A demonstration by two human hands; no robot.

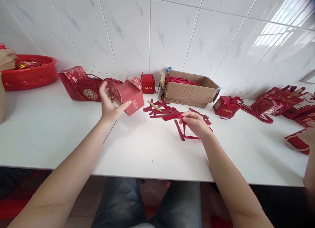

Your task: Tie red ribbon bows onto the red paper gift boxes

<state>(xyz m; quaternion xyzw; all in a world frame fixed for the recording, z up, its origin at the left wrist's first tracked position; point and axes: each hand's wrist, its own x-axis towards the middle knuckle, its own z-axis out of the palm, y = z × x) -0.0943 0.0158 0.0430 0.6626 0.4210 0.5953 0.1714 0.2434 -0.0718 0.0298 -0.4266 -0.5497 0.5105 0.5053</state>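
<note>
My left hand (109, 103) is closed round a red gift box (133, 96), which it holds tilted above the white table (137, 149). The thumb lies along the box's near side. Over to the right, my right hand (195, 123) pinches a red ribbon (172, 117) between thumb and fingers; a loop of it hangs down to the tabletop. Under and behind this hand lie several flat red strips (159, 107), loosely heaped, with one gold strip (154, 105) among them.
A cardboard box (192, 95) of red ribbons stands by the tiled wall. Red gift boxes (148, 83) stand left of it; another with a ribbon (226, 106) sits to its right. A red basin (31, 75) is far left, by another person's hand (8, 58). More red packaging lies right.
</note>
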